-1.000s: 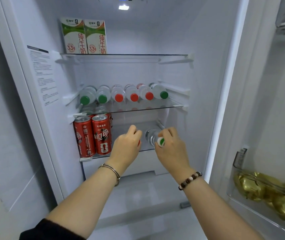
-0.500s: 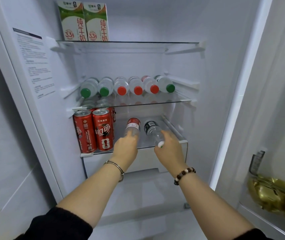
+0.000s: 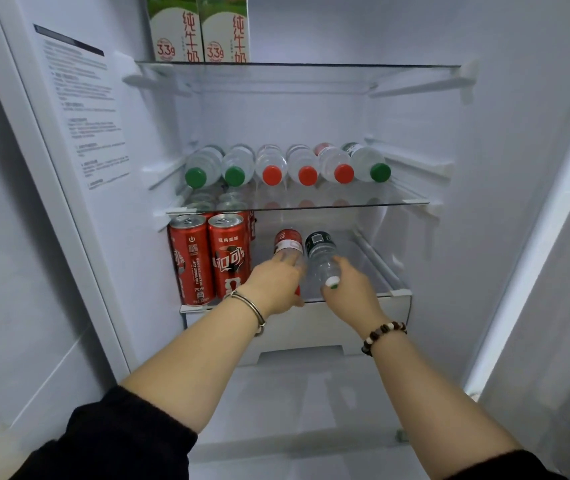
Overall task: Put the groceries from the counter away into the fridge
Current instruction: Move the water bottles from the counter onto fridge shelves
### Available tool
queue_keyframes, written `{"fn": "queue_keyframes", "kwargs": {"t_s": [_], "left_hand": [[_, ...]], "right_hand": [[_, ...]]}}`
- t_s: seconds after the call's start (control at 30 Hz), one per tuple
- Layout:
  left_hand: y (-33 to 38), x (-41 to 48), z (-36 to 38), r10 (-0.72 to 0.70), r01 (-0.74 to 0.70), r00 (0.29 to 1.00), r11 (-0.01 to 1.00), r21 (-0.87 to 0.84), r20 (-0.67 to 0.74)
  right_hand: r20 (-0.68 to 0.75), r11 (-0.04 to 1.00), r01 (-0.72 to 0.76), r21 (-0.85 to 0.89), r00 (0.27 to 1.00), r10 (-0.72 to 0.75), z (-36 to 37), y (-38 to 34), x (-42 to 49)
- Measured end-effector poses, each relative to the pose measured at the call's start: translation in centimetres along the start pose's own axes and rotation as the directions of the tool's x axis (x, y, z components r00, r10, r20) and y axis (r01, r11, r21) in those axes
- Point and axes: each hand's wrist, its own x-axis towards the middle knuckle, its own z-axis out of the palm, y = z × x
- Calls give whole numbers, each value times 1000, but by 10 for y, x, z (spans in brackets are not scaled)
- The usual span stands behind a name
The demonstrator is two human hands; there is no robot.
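Red-labelled bottle point(image 3: 288, 241) and black-labelled bottle point(image 3: 318, 249), clasped by left grip point(image 3: 274, 284) and right grip point(image 3: 351, 289), lie on the glass shelf point(image 3: 371, 268); released, either could roll off.

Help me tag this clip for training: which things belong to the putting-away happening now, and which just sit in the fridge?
In the job: left hand gripping the clear plastic red-labelled bottle; right hand gripping the clear plastic dark-labelled bottle; lower glass shelf.
Just sitting: two red metal cans; six clear capped bottles above; two white-and-green milk cartons.
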Motion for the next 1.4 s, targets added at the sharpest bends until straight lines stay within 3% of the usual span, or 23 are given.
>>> {"fn": "queue_keyframes", "kwargs": {"t_s": [0.17,0.37,0.53,0.8,0.97,1.4], "left_hand": [[-10,12,7,-72,78,991,996,47,-113],[-15,24,9,-177,173,984,981,-92,-35],[-10,32,12,-288,282,956,953,-111,-45],[-13,42,9,-341,344,939,937,62,-53],[-14,46,3,-363,366,931,927,85,-45],[-19,44,5,-369,371,929,926,75,-36]], "right_hand": [[27,1000,-20,5,999,20,6,-2,12],[24,1000,-8,-29,1000,9,12,-1,20],[-2,999,-32,24,999,32,19,3,21],[12,985,-30,167,1000,28,20,9,28],[31,940,-97,328,995,91,19,15,40],[219,927,-130,353,974,54,37,-2,69]]}}
